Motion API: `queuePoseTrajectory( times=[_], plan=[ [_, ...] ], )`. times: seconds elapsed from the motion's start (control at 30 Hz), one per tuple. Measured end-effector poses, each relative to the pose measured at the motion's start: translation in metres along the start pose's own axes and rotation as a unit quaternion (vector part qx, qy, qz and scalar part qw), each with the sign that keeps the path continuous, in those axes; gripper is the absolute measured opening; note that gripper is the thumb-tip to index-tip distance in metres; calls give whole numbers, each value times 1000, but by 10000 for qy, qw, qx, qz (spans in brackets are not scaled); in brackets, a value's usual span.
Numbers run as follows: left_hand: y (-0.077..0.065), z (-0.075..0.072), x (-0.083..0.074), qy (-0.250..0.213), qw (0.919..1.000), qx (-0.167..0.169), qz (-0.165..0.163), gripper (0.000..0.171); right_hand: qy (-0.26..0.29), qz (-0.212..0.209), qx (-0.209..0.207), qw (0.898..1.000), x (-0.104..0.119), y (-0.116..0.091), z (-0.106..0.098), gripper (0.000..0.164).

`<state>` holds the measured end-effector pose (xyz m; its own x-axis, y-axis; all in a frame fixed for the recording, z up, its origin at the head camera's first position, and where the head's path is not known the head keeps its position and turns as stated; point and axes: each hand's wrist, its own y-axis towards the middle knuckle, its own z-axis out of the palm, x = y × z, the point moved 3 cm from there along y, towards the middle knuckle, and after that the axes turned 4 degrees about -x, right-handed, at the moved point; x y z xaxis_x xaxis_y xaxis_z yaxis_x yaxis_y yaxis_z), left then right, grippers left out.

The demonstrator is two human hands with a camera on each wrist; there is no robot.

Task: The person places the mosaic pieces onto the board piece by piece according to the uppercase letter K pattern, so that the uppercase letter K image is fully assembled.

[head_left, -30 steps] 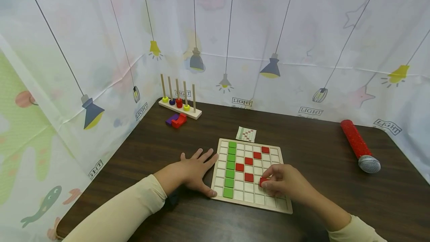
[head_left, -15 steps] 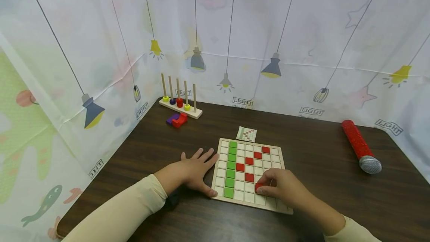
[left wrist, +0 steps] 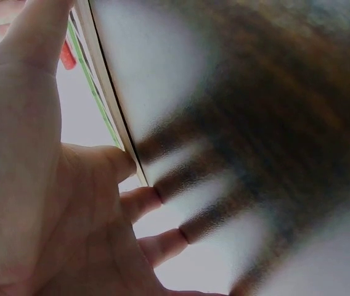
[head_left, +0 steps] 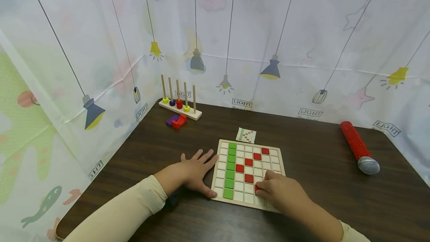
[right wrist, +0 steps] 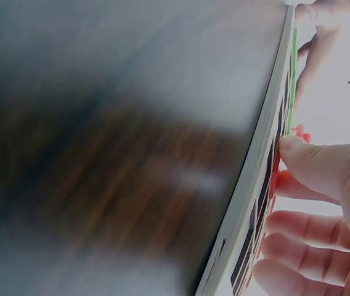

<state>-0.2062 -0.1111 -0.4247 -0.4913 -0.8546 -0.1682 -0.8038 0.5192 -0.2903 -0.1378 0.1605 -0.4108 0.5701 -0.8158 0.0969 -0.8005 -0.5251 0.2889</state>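
Note:
In the head view a wooden grid board (head_left: 249,201) lies on the table, with a column of green tiles (head_left: 230,174) and several red tiles (head_left: 248,179) in its cells. My right hand (head_left: 285,193) bends over the lower right of the board. Its thumb and index finger pinch a small red tile (head_left: 256,188), of which only a sliver shows at the fingertips. My left hand (head_left: 195,173) lies spread on the table, thumb at the board's lower left corner and fingertips at its left edge. The left wrist view has the same hand (left wrist: 95,209) against the board's edge (left wrist: 110,86).
A small pattern card (head_left: 246,135) lies just behind the board. Farther back left stand a peg stand with rings (head_left: 189,112) and a red arched block (head_left: 179,121) overlapping a purple one. A red microphone (head_left: 357,143) lies at the right. A printed curtain surrounds the table.
My right hand has moved left and slightly toward me with the red tile, down to a cell beside the lower red diagonal. The left hand has stayed put.

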Motion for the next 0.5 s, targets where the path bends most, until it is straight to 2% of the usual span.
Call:
queuePoseTrajectory(
  times=[0.17,0.5],
  plan=[
    [0,1,0,17,10000,-1,-15,123,-122,51,9,9999,3,-1,2,9],
    [0,1,0,-27,10000,-25,29,123,-66,339,304,9989,-1,-1,4,25]
  ],
)
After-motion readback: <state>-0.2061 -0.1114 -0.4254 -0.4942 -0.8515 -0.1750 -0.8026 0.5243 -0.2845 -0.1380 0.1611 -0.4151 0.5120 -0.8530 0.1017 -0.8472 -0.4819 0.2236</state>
